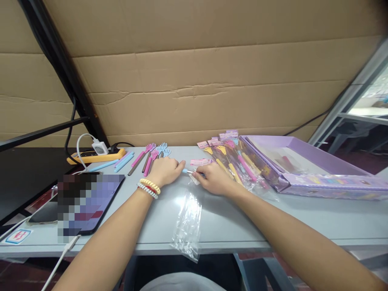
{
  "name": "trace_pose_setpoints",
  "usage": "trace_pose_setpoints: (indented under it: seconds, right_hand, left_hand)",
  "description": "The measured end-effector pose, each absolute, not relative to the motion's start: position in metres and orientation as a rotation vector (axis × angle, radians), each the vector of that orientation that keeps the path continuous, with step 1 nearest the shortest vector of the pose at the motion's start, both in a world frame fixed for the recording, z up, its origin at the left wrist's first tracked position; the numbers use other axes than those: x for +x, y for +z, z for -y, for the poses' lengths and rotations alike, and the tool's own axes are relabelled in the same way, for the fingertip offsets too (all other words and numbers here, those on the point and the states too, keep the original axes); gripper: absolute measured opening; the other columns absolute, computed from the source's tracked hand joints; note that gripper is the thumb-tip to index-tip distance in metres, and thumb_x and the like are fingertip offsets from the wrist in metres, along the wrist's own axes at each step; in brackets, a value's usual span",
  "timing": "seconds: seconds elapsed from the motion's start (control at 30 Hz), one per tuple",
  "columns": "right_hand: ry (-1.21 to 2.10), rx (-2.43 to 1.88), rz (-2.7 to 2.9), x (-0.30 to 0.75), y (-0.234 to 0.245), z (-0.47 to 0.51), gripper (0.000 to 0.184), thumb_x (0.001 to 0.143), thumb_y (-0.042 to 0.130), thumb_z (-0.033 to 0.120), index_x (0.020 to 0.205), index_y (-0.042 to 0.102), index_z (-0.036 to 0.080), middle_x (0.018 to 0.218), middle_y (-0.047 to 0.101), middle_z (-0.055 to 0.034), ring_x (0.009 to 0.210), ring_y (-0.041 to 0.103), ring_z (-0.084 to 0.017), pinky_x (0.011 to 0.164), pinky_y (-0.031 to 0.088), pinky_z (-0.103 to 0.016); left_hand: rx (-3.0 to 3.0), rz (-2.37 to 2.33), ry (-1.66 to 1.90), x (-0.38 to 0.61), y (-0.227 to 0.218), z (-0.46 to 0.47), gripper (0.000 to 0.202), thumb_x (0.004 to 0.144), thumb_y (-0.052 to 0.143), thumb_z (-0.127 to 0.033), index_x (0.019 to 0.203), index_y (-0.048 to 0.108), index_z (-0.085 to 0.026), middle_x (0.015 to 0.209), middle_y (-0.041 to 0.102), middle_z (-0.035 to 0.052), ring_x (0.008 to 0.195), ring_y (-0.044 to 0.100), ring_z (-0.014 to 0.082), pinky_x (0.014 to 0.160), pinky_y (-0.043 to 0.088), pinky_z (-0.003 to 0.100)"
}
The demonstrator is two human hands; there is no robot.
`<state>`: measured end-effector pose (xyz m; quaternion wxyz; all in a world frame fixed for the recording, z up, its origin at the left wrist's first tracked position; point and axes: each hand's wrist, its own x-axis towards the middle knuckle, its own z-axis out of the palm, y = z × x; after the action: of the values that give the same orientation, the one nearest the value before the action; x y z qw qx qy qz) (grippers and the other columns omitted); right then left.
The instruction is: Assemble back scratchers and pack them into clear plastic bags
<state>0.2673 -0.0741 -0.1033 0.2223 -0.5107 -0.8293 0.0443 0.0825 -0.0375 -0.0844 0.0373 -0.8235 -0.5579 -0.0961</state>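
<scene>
My right hand (214,178) pinches a crosswise rod (189,171), blue tip (184,171) toward my left hand (166,169), whose grip I can't tell.

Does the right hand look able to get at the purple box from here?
Probably yes: bagged scratchers lie between the right hand and the purple box, but the way over them looks free; the right hand seems to hold a rod.

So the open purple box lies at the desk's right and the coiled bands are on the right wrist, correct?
Wrong wrist: the head view shows the coiled bands on the left wrist. The open purple box does lie at the right of the desk.
</scene>
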Motion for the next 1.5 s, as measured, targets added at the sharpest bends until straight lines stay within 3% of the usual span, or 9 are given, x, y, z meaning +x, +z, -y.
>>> trace_pose_setpoints:
  seconds: [0.23,0.5,0.77,1.07,1.5]
  right_hand:
    - [0.108,-1.419,2.28,0.267,-0.102,0.075,0.033,0.088,0.045,0.031,0.061,0.058,0.016,0.056,0.053,-0.0017,0.055,0.038,-0.011,0.057,0.023,-0.025]
    - [0.059,-1.409,2.281,0.265,-0.103,0.077,0.036,0.088,0.044,0.033,0.061,0.058,0.015,0.058,0.056,-0.0035,0.055,0.039,-0.011,0.057,0.022,-0.026]
    - [0.166,-1.396,2.235,0.268,-0.099,0.075,0.032,0.088,0.045,0.032,0.065,0.06,0.016,0.058,0.055,-0.0011,0.055,0.039,-0.01,0.056,0.022,-0.024]
    - [0.09,-1.404,2.243,0.265,-0.1,0.08,0.031,0.087,0.044,0.027,0.062,0.058,0.016,0.057,0.054,-0.0024,0.053,0.036,-0.011,0.055,0.022,-0.025]
    - [-0.121,-1.607,2.263,0.253,-0.093,0.098,0.031,0.088,0.042,0.031,0.068,0.062,0.016,0.063,0.06,-0.0068,0.054,0.044,-0.013,0.053,0.017,-0.029]
  left_hand:
    - [-2.531,1.547,-0.324,0.08,-0.087,0.037,0.072,0.088,0.015,-0.06,0.068,0.07,-0.017,0.068,0.067,0.0118,0.072,0.063,0.0255,0.06,0.038,0.032]
    - [-2.487,1.578,-0.277,0.087,-0.087,0.04,0.072,0.089,0.015,-0.056,0.065,0.07,-0.016,0.063,0.065,0.0126,0.068,0.063,0.0255,0.06,0.038,0.033]
    - [-2.36,1.768,-0.515,0.067,-0.081,0.025,0.066,0.088,0.019,-0.057,0.069,0.069,-0.02,0.069,0.067,0.0103,0.071,0.062,0.0249,0.058,0.037,0.032]
    - [-2.252,1.905,-0.412,0.07,-0.079,0.024,0.045,0.083,0.033,-0.034,0.075,0.073,-0.015,0.074,0.068,0.0157,0.075,0.063,0.0281,0.065,0.044,0.035]
    - [-2.259,1.842,-0.392,0.069,-0.068,0.037,0.044,0.08,0.034,-0.032,0.069,0.073,-0.015,0.07,0.068,0.0149,0.07,0.063,0.0267,0.062,0.042,0.034]
